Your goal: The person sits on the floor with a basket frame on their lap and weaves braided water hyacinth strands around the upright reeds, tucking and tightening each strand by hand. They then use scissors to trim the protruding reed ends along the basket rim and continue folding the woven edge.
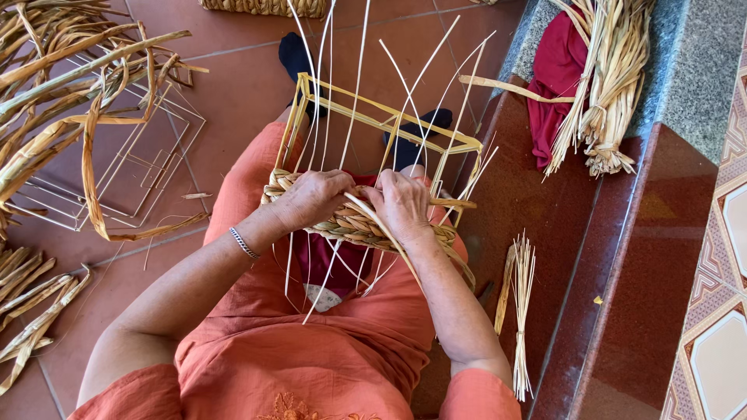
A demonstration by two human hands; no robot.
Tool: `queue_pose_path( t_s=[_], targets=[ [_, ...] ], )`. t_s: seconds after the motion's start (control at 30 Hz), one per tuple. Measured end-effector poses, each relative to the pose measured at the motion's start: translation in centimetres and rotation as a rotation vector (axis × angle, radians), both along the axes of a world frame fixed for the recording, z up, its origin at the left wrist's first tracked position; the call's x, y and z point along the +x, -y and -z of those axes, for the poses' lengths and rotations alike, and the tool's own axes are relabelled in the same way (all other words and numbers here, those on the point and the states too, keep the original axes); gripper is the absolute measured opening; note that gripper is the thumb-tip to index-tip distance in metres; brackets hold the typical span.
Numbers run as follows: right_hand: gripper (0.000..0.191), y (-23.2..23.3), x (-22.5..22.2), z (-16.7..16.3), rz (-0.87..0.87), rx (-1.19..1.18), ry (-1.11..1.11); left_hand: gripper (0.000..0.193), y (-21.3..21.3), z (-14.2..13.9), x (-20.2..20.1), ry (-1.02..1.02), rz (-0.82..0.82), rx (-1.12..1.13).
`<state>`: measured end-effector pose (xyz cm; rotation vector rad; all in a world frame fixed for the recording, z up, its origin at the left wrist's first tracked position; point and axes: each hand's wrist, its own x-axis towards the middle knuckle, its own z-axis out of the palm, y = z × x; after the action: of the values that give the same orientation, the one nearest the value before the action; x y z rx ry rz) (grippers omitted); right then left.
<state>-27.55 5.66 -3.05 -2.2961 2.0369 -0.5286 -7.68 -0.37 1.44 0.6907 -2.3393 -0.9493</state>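
Observation:
A half-woven basket (350, 222) rests on my lap, with a yellow rectangular wire frame (381, 120) and thin pale reed stakes (354, 70) sticking up from it. Its lower band is braided straw. My left hand (311, 198) presses on the braided rim at the left and wears a silver bracelet. Close beside it, my right hand (402, 204) grips a flat straw strand (373, 225) against the weave.
Loose dried straw and bare wire frames (117, 167) lie on the tiled floor at left. A straw bundle (603, 85) on a red cloth (556, 74) sits on the stone step at right. A small tied reed bundle (520, 303) lies by my right knee.

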Motion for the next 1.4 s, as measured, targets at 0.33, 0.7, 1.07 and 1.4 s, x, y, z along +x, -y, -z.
queue_pose_path(
  t_s=[0.33, 0.7, 1.07, 1.4],
  targets=[
    [0.022, -4.6, -1.8, 0.0, 0.118, 0.276, 0.360, 0.053, 1.0, 0.4, -3.0, 0.317, -0.240, 0.155],
    [0.041, -10.7, -8.9, -4.7, 0.528, 0.584, 0.197, 0.028, -0.1, 3.3, -3.1, 0.251, -0.073, -0.263],
    [0.027, -13.7, -6.1, -0.6, 0.132, 0.157, 0.081, 0.028, -1.2, 5.4, -3.2, 0.097, -0.033, -0.163],
    [0.018, -8.1, -3.4, -6.1, 0.145, -0.569, -0.313, 0.009, -3.0, 2.6, -4.7, 0.079, 0.030, -0.313]
  ],
)
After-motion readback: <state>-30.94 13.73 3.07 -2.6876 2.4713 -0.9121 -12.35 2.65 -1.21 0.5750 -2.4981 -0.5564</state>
